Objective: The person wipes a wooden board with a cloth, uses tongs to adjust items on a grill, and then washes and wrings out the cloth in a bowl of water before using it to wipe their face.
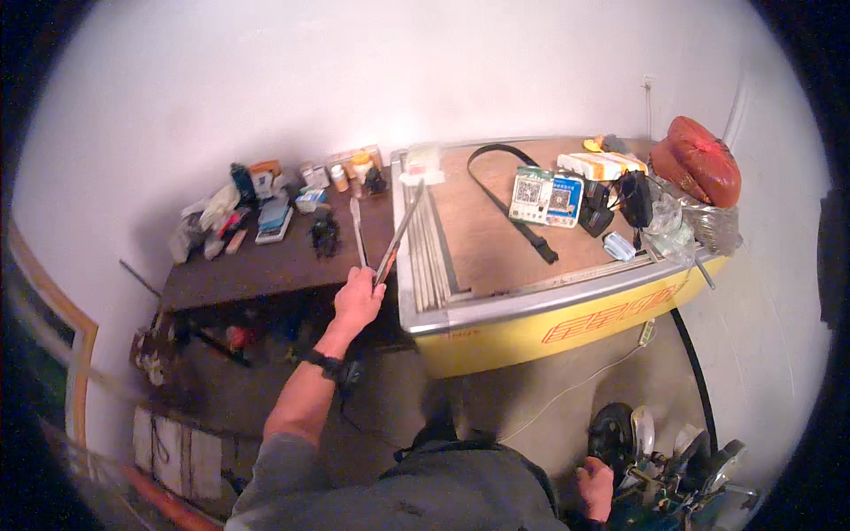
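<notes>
My left hand (358, 299) is closed around the near ends of a long V-shaped metal tool (401, 232), which looks like tongs. Its two arms spread apart and point away from me, one over the brown table and one across the left rim of the yellow-sided cart (511, 342). Low on the right, my right hand (594, 488) hangs with curled fingers beside a black wheel (611, 438). Whether it grips anything there cannot be made out.
The dark brown table (265, 275) carries a blue-topped box (272, 219), bottles (339, 178) and a black bundle (325, 232). On the cart lie a black strap (495, 192), a card with printed codes (546, 197) and a red bag (697, 162). A white cable (571, 391) crosses the floor.
</notes>
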Demonstrator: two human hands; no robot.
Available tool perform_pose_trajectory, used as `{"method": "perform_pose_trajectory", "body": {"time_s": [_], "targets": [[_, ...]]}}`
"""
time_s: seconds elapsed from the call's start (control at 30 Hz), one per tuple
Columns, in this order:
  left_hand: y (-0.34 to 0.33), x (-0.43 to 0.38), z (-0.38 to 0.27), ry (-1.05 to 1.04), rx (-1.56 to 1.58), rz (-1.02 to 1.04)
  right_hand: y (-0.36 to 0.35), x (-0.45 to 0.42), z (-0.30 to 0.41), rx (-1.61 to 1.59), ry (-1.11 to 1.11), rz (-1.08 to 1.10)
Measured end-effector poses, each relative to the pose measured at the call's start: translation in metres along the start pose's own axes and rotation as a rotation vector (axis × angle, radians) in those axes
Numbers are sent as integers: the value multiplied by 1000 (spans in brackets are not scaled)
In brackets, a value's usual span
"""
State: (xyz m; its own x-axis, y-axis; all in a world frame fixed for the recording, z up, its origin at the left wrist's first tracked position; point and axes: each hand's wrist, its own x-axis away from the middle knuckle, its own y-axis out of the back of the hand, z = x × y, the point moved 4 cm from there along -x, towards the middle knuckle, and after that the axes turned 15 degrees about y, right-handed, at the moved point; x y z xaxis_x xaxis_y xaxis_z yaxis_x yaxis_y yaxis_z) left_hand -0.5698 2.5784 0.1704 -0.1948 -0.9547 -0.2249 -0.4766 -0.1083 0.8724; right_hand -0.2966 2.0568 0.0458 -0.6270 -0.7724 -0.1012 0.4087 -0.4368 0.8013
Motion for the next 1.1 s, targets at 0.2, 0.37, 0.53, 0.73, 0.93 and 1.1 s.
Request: {"method": "perform_pose_trajectory", "body": {"time_s": [0.2, 0.37, 0.53, 0.73, 0.93, 1.1], "targets": [[-72, -145, -24, -174, -120, 1, -28, -36, 7, -27, -227, 19], [-123, -223, -37, -178, -247, 67, -44, -47, 44, 40, -288, 6], [-164, -277, -23, -147, -246, 126, -39, -58, 82, 101, -380, -18], [-188, -302, -17, -234, -239, 109, -36, -77, 100, 121, -393, -51], [-210, -312, -9, -154, -350, 198, -46, -67, 112, 94, -539, -37], [-216, -310, 1, -128, -346, 270, -53, -53, 105, 130, -488, 44]]}}
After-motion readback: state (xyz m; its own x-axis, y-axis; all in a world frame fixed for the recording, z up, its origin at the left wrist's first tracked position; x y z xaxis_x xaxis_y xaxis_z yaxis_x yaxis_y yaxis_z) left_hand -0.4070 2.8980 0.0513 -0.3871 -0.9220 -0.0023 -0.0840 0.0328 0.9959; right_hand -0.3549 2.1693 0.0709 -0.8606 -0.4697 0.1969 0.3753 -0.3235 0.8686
